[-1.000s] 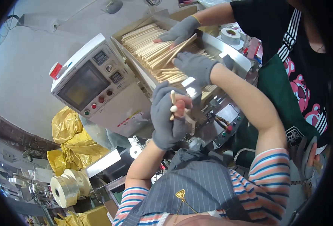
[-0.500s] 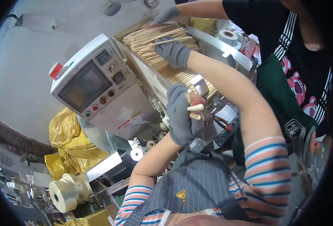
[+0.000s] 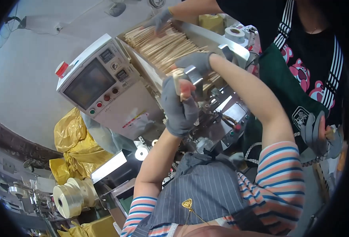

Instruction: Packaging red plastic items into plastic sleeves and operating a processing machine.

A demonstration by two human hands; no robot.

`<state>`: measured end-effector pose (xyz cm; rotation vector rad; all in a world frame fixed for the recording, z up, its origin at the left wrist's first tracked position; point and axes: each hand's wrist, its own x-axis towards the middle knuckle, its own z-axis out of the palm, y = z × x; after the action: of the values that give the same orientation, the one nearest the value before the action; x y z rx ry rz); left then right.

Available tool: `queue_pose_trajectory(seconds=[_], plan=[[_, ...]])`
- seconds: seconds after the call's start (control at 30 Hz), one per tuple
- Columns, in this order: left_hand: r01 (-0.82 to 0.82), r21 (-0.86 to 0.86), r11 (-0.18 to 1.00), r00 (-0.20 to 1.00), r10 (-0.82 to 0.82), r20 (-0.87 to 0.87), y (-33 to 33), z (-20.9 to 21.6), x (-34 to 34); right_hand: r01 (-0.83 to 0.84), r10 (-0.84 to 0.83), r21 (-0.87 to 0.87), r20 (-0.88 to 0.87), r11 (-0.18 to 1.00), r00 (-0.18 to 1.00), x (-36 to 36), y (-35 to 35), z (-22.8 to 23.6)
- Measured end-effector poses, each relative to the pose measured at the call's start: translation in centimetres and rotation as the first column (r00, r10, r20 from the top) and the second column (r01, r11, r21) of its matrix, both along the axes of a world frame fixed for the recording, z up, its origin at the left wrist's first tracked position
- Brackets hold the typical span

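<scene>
My left hand (image 3: 178, 106), in a grey glove with a bare thumb tip, is closed around a few pale wooden sticks (image 3: 177, 83) that point upward. Just beyond it, my gloved right hand (image 3: 196, 63) reaches over the near end of a heap of wooden sticks (image 3: 162, 45) in a metal hopper (image 3: 206, 33). Its fingers are pressed together with the tips close to the sticks in my left hand; what lies between them is hidden. A shiny metal bracket (image 3: 193, 74) stands between my hands.
A control box (image 3: 89, 85) with screen and buttons stands left of the hopper. A co-worker's gloved hand (image 3: 160, 20) touches the heap's far end; their other glove (image 3: 320, 136) holds something pale at right. Film rolls (image 3: 69, 199) and yellow bags (image 3: 77, 138) sit at lower left.
My right hand has drawn back from the middle of the heap toward my left hand. My left hand has moved slightly left and up, still holding sticks. The co-worker's far hand shifted left.
</scene>
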<state>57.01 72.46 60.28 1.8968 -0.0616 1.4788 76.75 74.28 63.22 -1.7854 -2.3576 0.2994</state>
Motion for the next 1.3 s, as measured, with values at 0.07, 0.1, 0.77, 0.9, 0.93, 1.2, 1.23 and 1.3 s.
queue_pose_trajectory(seconds=[0.07, 0.1, 0.77, 0.9, 0.93, 1.2, 1.23, 1.3], plan=[[0.005, -0.06, 0.998, 0.993, 0.002, 0.122, -0.1, -0.1, 0.4, 0.101, -0.095, 0.04, -0.123, 0.994, 0.988, -1.9, -3.9, 1.7], [-0.018, -0.043, 0.999, 0.997, 0.021, 0.07, 0.1, 0.0, 0.2, 0.104, -0.098, 0.039, -0.129, 0.994, 0.987, -2.1, -5.1, 0.9], [0.092, -0.244, 0.965, 0.981, -0.045, 0.19, 1.3, 1.8, 1.1, 0.403, -0.125, 0.777, -0.394, 0.484, 0.91, -4.9, -12.5, -4.2], [0.075, -0.271, 0.96, 0.985, -0.029, 0.169, 1.4, 1.4, 0.9, 0.453, -0.17, 0.617, -0.462, 0.643, 0.87, -5.6, -8.2, 0.9], [0.085, -0.261, 0.961, 0.983, -0.038, 0.178, 1.5, 1.4, 1.0, 0.443, -0.186, 0.596, -0.443, 0.67, 0.877, -4.6, -5.9, 1.3], [0.078, -0.288, 0.955, 0.986, -0.032, 0.161, 1.2, 1.1, 1.1, 0.348, -0.403, 0.272, 0.185, 0.897, 0.896, -0.4, 5.9, 0.7], [0.095, -0.292, 0.952, 0.987, -0.051, 0.154, 1.1, 1.2, 1.3, 0.364, -0.426, 0.302, 0.17, 0.881, 0.889, 0.4, 6.6, -1.2], [0.078, -0.281, 0.956, 0.988, -0.037, 0.148, 1.2, 1.1, 1.1, 0.419, -0.457, 0.221, 0.163, 0.881, 0.875, -1.8, 5.4, -0.2]])
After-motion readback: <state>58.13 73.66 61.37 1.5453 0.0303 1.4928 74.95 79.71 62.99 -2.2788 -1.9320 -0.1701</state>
